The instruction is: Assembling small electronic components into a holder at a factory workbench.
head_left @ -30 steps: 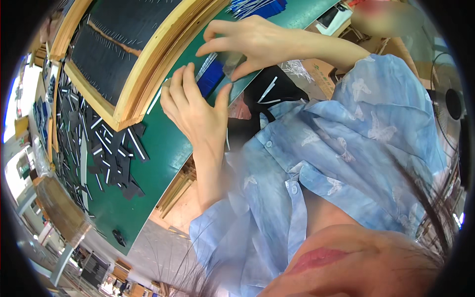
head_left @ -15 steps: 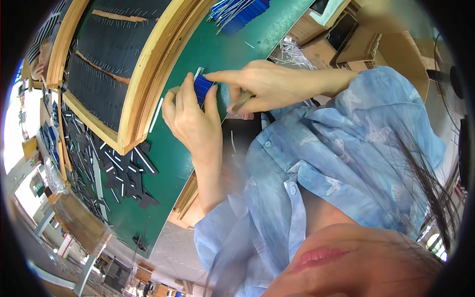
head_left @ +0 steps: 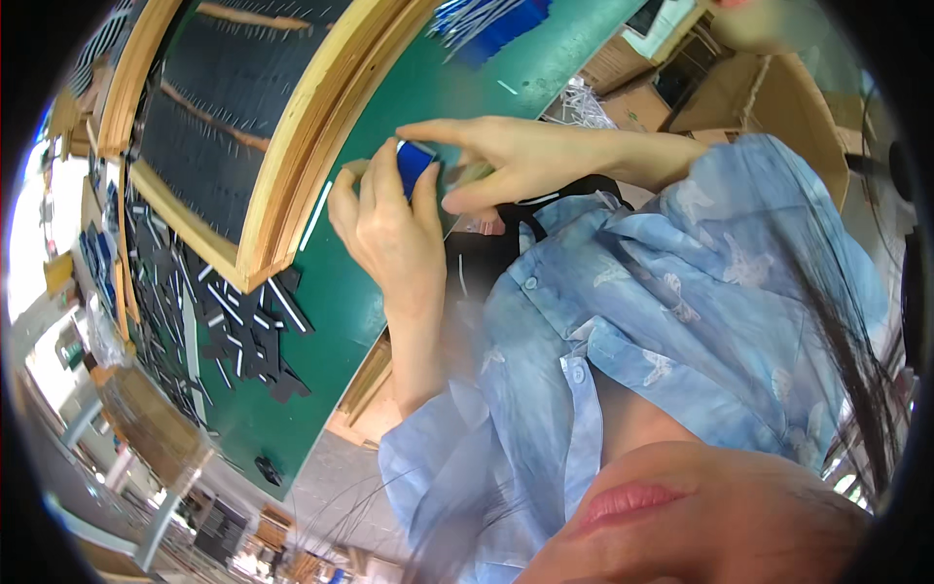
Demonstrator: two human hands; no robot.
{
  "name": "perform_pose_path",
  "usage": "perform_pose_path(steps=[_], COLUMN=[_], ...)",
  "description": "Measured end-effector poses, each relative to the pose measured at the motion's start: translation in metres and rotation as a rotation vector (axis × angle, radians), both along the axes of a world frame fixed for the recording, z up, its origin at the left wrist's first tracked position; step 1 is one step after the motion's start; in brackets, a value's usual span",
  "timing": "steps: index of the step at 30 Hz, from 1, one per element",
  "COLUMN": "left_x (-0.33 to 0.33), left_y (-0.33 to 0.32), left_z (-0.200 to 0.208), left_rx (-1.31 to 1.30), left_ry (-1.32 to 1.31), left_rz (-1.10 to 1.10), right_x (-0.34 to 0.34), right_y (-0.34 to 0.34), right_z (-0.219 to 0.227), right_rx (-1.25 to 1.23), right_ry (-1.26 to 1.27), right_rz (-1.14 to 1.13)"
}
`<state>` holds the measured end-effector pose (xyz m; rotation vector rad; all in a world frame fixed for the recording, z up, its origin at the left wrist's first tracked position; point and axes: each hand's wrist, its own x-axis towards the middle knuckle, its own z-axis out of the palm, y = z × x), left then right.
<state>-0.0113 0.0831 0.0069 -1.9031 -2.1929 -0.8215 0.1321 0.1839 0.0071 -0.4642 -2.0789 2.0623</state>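
Green table (head_left: pixel 341 321) fills the view, with a wood frame (head_left: pixel 321 127) holding dark mesh at its far edge. Black pieces (head_left: pixel 224 321) with white strips lie scattered along the left edge; blue pile (head_left: pixel 491 21) sits at the far right corner. Left hand (head_left: pixel 389 229) is closed around a small blue stack (head_left: pixel 414 164) just off the frame corner. Right hand (head_left: pixel 506 161) pinches its top, forefinger extended. Stack looks gathered, not yet set down; loose pieces remain unsorted.

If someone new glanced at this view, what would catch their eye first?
Probably the small blue piece at the centre, gripped by the left hand while the right hand reaches across it. Behind them, upper left, a wooden frame lies on the green table, with black and white strips scattered lower left.
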Motion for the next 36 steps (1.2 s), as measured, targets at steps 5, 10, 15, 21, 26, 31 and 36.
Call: perform_pose_path(steps=[5, 10, 15, 21, 26, 31, 36], left_x=[-0.005, -0.01, -0.009, -0.011, -0.014, -0.045, -0.11], left_y=[0.0, -0.003, -0.003, 0.0, -0.013, -0.087, -0.141], left_z=[-0.003, -0.01, -0.003, 0.0, 0.003, -0.007, -0.028], left_rx=[0.009, 0.056, 0.029, 0.002, 0.044, 0.292, 0.043], left_ry=[-0.05, -0.024, 0.025, 0.018, -0.015, -0.125, 0.265], left_rz=[-0.013, -0.026, -0.011, -0.023, 0.025, 0.541, 0.794], right_x=[-0.001, -0.001, -0.004, 0.004, -0.006, 0.007, -0.022], right_y=[0.009, 0.016, 0.009, 0.01, 0.009, 0.009, 0.01], right_z=[0.007, 0.003, 0.003, 0.009, -0.004, 0.013, 0.019], right_rx=[-0.353, -0.669, -0.67, -0.548, 0.31, 0.412, 0.51], right_ry=[-0.1, -0.07, -0.073, -0.012, 0.149, 0.132, 0.104], right_rz=[0.032, 0.082, -0.066, -0.188, -0.256, -0.311, -0.17])
